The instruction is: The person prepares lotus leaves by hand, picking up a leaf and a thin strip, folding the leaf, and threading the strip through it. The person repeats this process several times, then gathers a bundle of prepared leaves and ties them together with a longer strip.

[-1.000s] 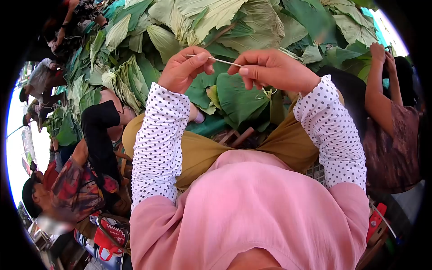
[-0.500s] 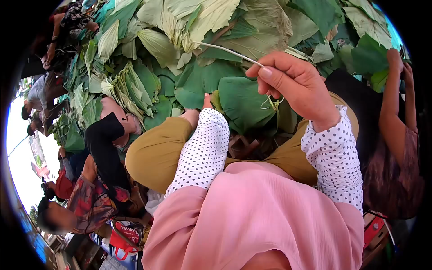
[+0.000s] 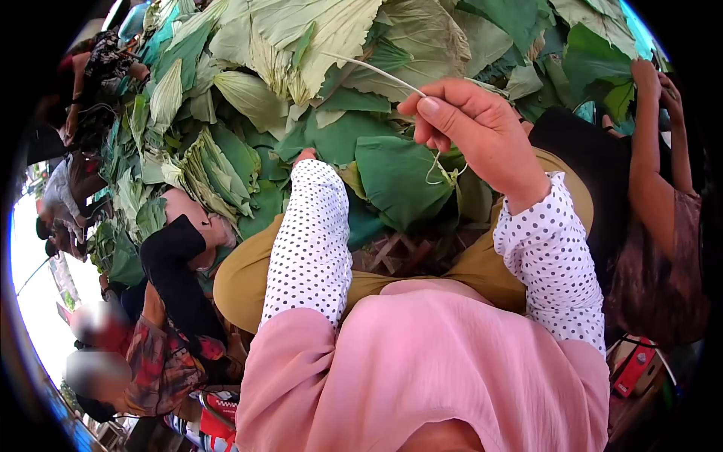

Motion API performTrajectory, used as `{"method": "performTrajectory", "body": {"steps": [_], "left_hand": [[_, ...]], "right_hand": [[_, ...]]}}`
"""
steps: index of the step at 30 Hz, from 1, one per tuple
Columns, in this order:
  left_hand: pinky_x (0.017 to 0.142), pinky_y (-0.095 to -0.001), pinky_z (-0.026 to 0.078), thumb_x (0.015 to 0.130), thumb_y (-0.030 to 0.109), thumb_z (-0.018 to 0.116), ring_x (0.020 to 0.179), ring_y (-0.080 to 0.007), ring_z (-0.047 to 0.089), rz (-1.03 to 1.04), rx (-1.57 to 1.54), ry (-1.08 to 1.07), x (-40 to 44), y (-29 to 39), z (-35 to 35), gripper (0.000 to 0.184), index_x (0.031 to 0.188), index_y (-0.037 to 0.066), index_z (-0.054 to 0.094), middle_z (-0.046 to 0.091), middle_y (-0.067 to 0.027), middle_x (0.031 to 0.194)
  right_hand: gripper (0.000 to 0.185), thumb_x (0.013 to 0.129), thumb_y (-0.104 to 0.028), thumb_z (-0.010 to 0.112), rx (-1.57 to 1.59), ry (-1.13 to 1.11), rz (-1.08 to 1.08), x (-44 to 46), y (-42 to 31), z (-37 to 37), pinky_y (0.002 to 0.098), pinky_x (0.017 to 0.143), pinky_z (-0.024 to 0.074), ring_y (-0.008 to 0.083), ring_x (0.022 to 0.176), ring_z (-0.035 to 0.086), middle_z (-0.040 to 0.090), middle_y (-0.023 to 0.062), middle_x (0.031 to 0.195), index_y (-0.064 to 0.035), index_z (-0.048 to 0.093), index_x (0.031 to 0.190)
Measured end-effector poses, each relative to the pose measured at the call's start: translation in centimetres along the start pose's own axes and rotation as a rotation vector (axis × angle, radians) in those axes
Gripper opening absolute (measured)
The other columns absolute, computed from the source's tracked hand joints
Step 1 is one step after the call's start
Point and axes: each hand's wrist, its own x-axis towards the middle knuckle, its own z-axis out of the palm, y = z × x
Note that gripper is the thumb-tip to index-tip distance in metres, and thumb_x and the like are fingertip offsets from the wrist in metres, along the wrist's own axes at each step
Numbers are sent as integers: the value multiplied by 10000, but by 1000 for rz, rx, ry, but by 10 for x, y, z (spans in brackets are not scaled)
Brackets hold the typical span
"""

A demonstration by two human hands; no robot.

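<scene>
My right hand point(image 3: 482, 135) is raised over my lap, its thumb and fingers pinching a thin pale rod point(image 3: 369, 66) that points up and left. Below those fingers a fine pale string point(image 3: 431, 175) loops down to a knotted, yellowish stem end point(image 3: 452, 178). Just under it lies a broad green leaf point(image 3: 403, 181). My left hand point(image 3: 305, 155) reaches forward to the edge of the leaf pile point(image 3: 331, 139). Only a bit of it shows beyond the dotted sleeve, and its fingers are hidden, so its grip cannot be made out.
Large green and yellowing leaves point(image 3: 256, 98) are heaped ahead of me. At right, another person's hands point(image 3: 654, 83) hold a green leaf point(image 3: 595, 64). More people sit along the left, one with a bent knee point(image 3: 173, 245) beside the pile. Brown wooden slats point(image 3: 399, 256) show between my legs.
My left hand has moved forward and left, into the leaves. My right hand, still pinching the rod, has shifted slightly left in view, and the string loop hangs lower and more visible.
</scene>
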Motion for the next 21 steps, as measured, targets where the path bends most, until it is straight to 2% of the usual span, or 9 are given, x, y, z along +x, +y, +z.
{"method": "performTrajectory", "body": {"steps": [5,7,9,10,12,13,15,18,21], "left_hand": [[856,-441,492,828,378,593,935,-326,641,242,1,63,-103,92,-33,537,1221,13,588,627,-197,1178],[936,-413,441,825,391,627,1001,-310,596,445,31,29,-84,131,-60,628,1297,-14,540,603,-184,1222],[707,-380,517,821,366,653,835,-242,637,668,255,79,-83,173,-82,472,1133,13,626,649,-102,1090],[616,-369,518,801,300,695,757,-207,637,757,156,10,-92,185,-85,382,1056,20,639,654,-74,1027],[686,-382,525,794,204,732,793,-207,631,971,119,-8,-106,198,-87,362,1076,1,630,652,-79,1034],[686,-382,525,794,204,732,793,-207,631,984,115,-1,-129,194,-84,362,1076,1,630,652,-79,1034],[859,-320,468,777,308,757,902,-193,627,1335,38,-220,-166,174,-75,532,1127,-67,617,676,-111,1071],[866,-302,467,806,264,762,919,-171,622,1377,154,-110,-184,161,-79,480,1139,-51,616,677,-90,1075],[884,-313,469,790,197,788,943,-173,617,1346,13,-238,-179,146,-73,507,1197,-29,587,659,-70,1112]], "right_hand": [[223,976,-215,533,-34,-3,-83,4,4,-1,181,581,409,21,634,464,613,-27,753,-42,663,1033],[219,974,-224,536,-60,4,-86,4,2,-1,184,565,403,24,634,471,617,-29,758,-57,665,1033],[221,974,-226,534,-73,1,-104,3,2,-2,185,562,401,27,634,473,617,-29,760,-58,665,1032],[223,974,-227,532,-92,6,-106,4,2,-3,187,560,400,29,633,475,618,-28,762,-58,665,1031],[233,973,-233,533,-70,6,-121,2,9,-6,188,565,401,36,632,479,620,-23,765,-50,663,1034],[236,971,-233,535,-86,5,-128,5,11,-8,188,569,403,39,632,480,620,-21,764,-45,662,1035],[241,968,-226,535,-118,7,-129,7,14,-10,194,578,408,45,634,482,619,-17,763,-34,660,1042],[236,989,-214,494,-140,23,-53,3,11,-8,197,672,434,47,703,495,598,-23,786,-43,648,1043],[235,987,-216,499,-140,49,-39,7,15,-10,199,674,440,49,701,496,597,-21,791,-42,647,1042]]}}
